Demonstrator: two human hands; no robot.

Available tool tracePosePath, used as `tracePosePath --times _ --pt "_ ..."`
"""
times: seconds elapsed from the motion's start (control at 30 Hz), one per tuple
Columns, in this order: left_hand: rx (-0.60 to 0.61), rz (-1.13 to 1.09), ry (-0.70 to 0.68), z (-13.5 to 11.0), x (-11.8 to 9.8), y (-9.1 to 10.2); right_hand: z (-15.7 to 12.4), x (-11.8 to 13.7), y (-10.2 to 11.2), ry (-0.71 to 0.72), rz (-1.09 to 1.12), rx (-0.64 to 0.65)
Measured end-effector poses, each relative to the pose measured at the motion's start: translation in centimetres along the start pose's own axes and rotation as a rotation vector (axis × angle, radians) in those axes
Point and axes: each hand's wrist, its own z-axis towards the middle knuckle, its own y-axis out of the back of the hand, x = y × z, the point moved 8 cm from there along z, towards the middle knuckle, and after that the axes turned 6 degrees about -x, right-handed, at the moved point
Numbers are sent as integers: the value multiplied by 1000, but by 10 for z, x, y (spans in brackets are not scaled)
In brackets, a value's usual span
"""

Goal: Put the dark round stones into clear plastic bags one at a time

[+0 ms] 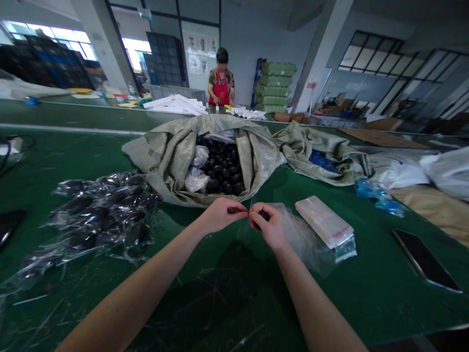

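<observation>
My left hand (223, 214) is closed in a pinch, its fingertips meeting those of my right hand above the green table. A thin clear edge, perhaps of a plastic bag, shows at the fingertips; what the left fingers hold is too small to make out. Curled in my right hand (270, 227) is a smooth black egg-shaped piece (263, 215). Just beyond both hands lies an open woven sack (161, 171) full of similar black pieces (225, 173). Loose clear plastic bags (293, 230) lie beside my right hand, next to a stack of flat clear bags (322, 221).
Black pieces wrapped in clear plastic (98, 210) are heaped at the left. A second sack (340, 151) with blue items stands behind right, near blue wrapped pieces (381, 195). A phone (427, 259) lies at the right. Across the tables stands a person in a red apron (221, 90).
</observation>
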Motion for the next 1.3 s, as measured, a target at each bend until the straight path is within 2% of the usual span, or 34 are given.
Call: tracePosePath --times 0.07,0.23,0.37,0.53,0.67,0.8,1.07,1.3 --pt "-65 89 -58 -1 -6 3 1 0 3 6 -32 -41" --pt "-367 521 -234 -11 -27 7 -2 8 12 93 -275 -224" --pt "-458 747 -378 -20 -43 0 -5 15 7 166 -391 -252" --pt "-590 890 -405 -25 -54 13 -13 33 11 300 -554 -379" --pt "-576 873 -464 -27 -64 11 -17 46 7 352 -539 -352" --pt "-566 855 -494 -31 -73 7 -20 52 9 342 -558 -374" --pt "-535 804 -441 -35 -89 14 -26 74 14 340 -611 -419" --pt "-593 690 -454 -44 -105 18 -34 98 8 411 -644 -396"
